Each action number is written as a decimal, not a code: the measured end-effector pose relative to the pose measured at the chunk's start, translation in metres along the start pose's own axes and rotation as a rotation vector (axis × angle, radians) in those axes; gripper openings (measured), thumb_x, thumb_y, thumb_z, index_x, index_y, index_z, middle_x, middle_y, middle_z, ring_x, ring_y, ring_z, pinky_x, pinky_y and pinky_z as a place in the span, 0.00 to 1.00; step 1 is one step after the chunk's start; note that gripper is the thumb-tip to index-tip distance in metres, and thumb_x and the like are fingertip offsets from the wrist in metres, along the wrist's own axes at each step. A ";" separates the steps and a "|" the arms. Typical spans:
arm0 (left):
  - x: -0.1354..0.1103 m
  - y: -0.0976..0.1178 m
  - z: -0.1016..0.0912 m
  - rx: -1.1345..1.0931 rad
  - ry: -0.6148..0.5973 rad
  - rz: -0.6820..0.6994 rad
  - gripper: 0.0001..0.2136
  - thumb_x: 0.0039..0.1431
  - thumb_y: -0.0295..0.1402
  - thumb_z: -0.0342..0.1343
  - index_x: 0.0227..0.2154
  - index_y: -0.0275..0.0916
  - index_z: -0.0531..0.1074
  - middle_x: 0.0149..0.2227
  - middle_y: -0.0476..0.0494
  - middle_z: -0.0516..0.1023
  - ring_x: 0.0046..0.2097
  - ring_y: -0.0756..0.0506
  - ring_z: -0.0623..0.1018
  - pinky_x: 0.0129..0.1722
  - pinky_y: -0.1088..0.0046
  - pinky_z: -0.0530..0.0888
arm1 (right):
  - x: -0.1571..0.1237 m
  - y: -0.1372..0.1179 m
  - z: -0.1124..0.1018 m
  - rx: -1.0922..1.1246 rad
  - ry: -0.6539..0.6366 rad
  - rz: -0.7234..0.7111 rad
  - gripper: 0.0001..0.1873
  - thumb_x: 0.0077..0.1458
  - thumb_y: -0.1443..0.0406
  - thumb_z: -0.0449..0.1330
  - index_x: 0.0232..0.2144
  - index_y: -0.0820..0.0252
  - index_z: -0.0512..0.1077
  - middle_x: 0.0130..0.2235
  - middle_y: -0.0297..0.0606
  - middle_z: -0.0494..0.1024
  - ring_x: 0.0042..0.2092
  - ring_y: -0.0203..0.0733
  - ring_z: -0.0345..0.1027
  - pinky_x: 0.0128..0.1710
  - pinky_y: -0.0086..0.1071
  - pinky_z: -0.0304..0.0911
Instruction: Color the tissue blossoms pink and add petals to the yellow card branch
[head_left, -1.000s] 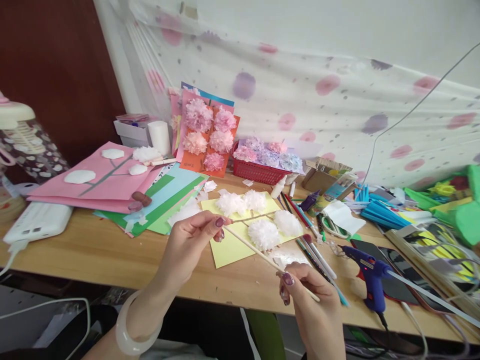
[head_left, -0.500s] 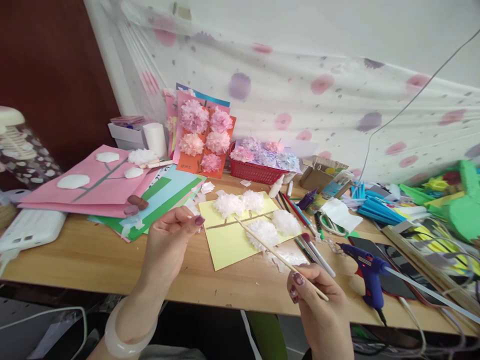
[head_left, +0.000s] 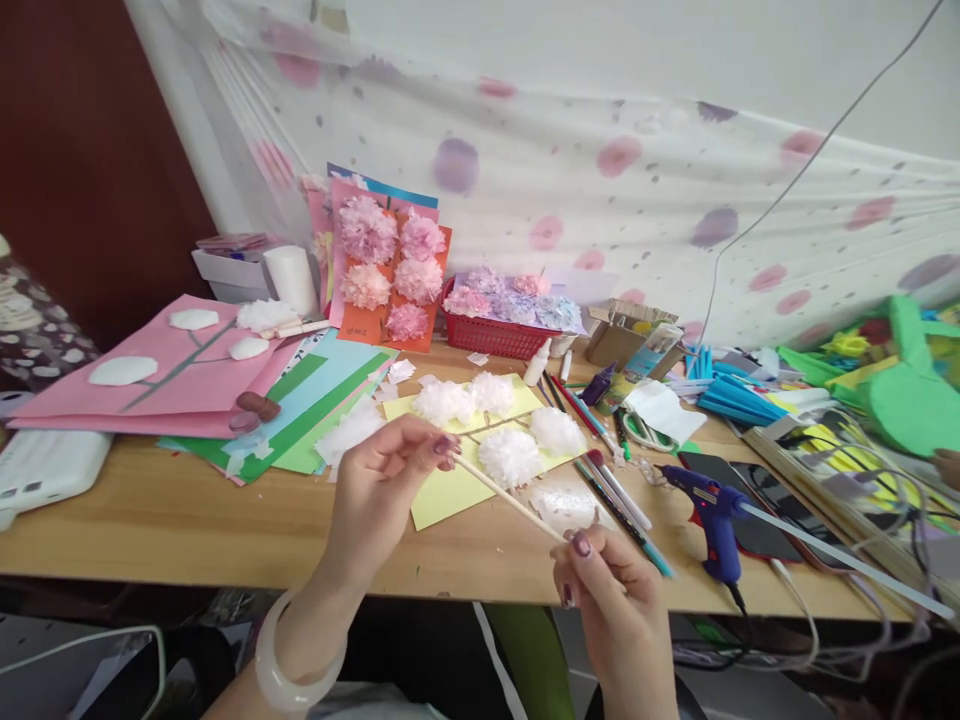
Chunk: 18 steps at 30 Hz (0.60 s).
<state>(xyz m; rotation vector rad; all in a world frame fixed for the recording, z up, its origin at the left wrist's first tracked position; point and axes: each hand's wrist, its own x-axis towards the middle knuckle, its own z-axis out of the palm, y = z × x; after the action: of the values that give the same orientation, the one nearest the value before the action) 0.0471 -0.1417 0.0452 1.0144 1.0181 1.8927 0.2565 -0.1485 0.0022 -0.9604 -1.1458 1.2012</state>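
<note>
My right hand [head_left: 611, 575] pinches a thin pale wooden stick [head_left: 510, 497] near its lower end. The stick slants up to the left, and its far tip sits at the fingertips of my left hand [head_left: 397, 470], which is closed in a pinch. Whatever else those left fingers hold is mostly hidden. Just behind the stick lies a yellow sheet of paper [head_left: 435, 498] with a brown drawn branch. Several fluffy white tissue-paper blossoms [head_left: 511, 457] sit on it. A loose pile of white tissue paper [head_left: 349, 430] lies behind my left hand.
On the right rest a blue glue gun [head_left: 709, 515], phones [head_left: 795, 515] and cables. Pens and brushes [head_left: 619, 490] lie beside the yellow sheet. Pink card [head_left: 176, 350] is stacked at left. Behind stand a red basket [head_left: 495, 337] and an orange card with pink blossoms [head_left: 375, 322].
My left hand has moved right, and the stick's tip, earlier over the yellow sheet, now meets its fingertips. The earlier view shows a small white bit in the left fingers. The view has shifted slightly.
</note>
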 end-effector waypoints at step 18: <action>-0.024 -0.069 0.088 0.290 -0.670 -0.207 0.17 0.50 0.25 0.62 0.43 0.45 0.80 0.55 0.41 0.76 0.57 0.38 0.73 0.59 0.56 0.66 | 0.008 -0.027 -0.036 0.264 0.360 -0.104 0.22 0.48 0.64 0.68 0.48 0.50 0.74 0.27 0.31 0.75 0.18 0.26 0.54 0.16 0.23 0.51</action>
<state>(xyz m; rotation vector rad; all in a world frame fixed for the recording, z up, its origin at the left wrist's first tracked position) 0.1505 -0.1088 0.0097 1.5078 0.9491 1.1221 0.2968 -0.1435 0.0227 -0.8602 -0.7230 1.0152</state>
